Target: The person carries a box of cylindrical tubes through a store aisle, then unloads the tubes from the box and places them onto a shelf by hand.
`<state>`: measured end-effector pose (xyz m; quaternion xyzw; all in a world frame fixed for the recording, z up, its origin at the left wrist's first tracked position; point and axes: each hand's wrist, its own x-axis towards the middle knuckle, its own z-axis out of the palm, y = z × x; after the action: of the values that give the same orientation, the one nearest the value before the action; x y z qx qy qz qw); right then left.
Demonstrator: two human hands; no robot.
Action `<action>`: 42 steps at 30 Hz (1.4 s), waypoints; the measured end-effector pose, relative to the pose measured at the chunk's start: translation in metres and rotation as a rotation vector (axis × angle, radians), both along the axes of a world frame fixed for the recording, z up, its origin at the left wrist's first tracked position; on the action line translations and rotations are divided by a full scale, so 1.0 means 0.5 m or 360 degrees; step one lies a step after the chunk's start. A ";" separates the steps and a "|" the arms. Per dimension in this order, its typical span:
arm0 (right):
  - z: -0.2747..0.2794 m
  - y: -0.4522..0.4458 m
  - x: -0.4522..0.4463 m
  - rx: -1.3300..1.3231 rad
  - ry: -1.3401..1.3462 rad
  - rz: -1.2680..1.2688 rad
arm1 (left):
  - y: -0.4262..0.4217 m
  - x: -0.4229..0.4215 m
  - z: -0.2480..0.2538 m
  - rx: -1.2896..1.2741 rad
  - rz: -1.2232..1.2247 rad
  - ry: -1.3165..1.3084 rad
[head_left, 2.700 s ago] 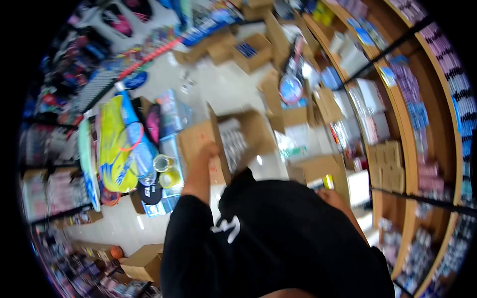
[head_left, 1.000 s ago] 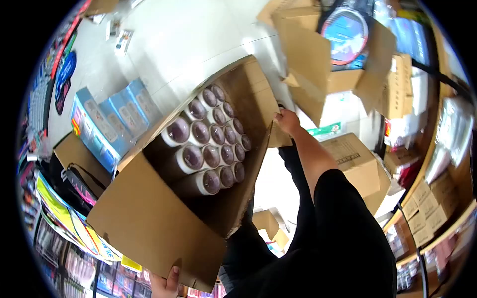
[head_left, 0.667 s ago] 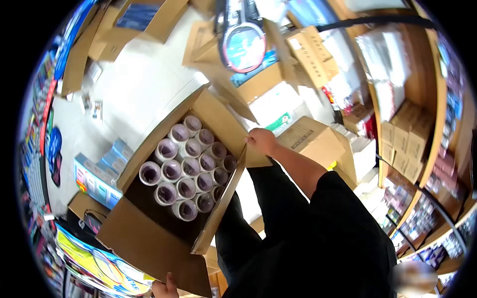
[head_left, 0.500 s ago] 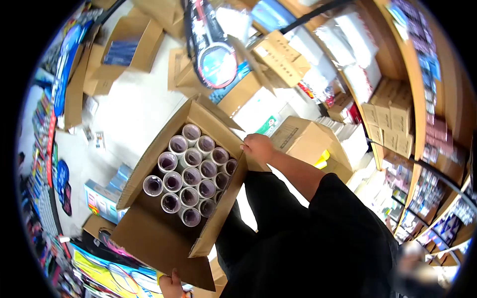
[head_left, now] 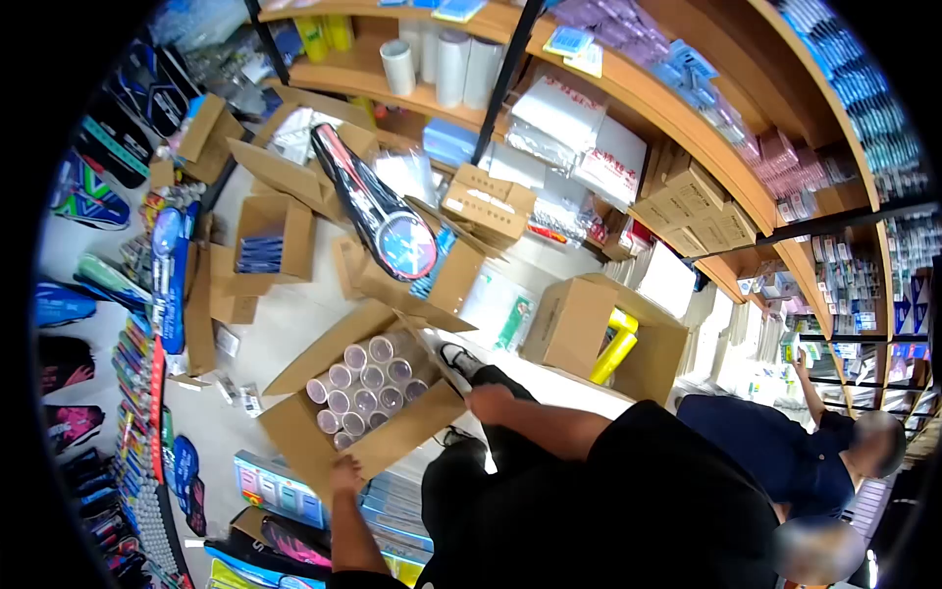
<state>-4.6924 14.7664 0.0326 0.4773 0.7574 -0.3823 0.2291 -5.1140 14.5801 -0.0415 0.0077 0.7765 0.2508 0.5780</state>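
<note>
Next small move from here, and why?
I'd free the left hand and lift out one of the round, clear-ended tubes. The open brown cardboard carton leaves their ends exposed, and the right hand, at its edge, could probably steady it.

Left hand [head_left: 346,475], right hand [head_left: 488,402] apart

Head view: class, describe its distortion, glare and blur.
Head view: the wooden shelves bow into curves, and a black circular border cuts off the corners. Head view: the white stacks look washed out in bright light. Head view: the co-worker's head is smeared, while the clear tubes in the open box stay fairly distinct.
</note>
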 end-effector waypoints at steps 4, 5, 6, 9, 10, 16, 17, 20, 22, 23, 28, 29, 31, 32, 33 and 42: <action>0.015 -0.115 -0.024 -0.0287 0.0330 0.0316 | 0.068 0.218 0.144 0.0647 -0.0560 0.0086; -0.018 -0.142 -0.018 -0.0352 0.0421 0.0456 | 0.066 0.246 0.167 0.0676 -0.1244 0.0362; -0.028 -0.184 -0.011 -0.0457 0.0514 0.0611 | 0.057 0.302 0.205 0.0858 -0.1201 0.0421; 0.082 -0.139 -0.021 -0.0606 0.0101 0.0886 | 0.010 0.407 0.266 0.0564 -0.1552 0.0437; 0.007 -0.126 0.004 -0.0532 0.0372 0.0745 | -0.008 0.414 0.277 0.0627 -0.1549 0.0164; 0.094 0.065 -0.027 -0.0294 0.0707 -0.0364 | -0.098 0.290 0.231 0.0348 -0.0862 0.0249; 0.104 0.081 -0.038 -0.0352 0.0653 -0.0569 | -0.109 0.269 0.229 0.0207 -0.0808 0.0495; 0.082 0.108 -0.066 -0.0450 0.0581 -0.0472 | -0.136 0.229 0.228 0.0010 -0.0616 0.0735; 0.056 0.135 -0.099 -0.0428 0.0591 -0.0151 | -0.109 0.229 0.246 -0.0102 -0.0516 0.0717; 0.061 0.149 -0.125 -0.0327 0.0622 0.0059 | -0.100 0.241 0.241 -0.0139 -0.0474 0.0689; 0.023 0.228 -0.288 -0.0402 0.0621 0.0249 | 0.004 0.272 0.227 -0.0059 -0.0435 0.0611; -0.003 0.248 -0.319 -0.0433 0.0597 0.0265 | 0.036 0.276 0.225 0.0006 -0.0428 0.0633; -0.069 0.276 -0.374 -0.0142 0.0713 0.0504 | 0.095 0.276 0.200 0.0140 -0.0413 0.0676; -0.103 0.285 -0.395 -0.0175 0.0686 0.0538 | 0.119 0.274 0.185 0.0298 -0.0402 0.0754; -0.149 0.293 -0.417 -0.0075 0.0594 0.0682 | 0.142 0.272 0.159 0.0273 -0.0351 0.0729; -0.405 0.253 -0.482 0.0030 -0.0349 0.1196 | 0.303 0.199 -0.150 -0.0005 -0.0483 0.0774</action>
<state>-4.9336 14.8928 -0.1697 0.2066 0.8539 -0.2115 0.4284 -5.0146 14.7317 -0.1163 0.1830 0.8827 0.1510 0.4056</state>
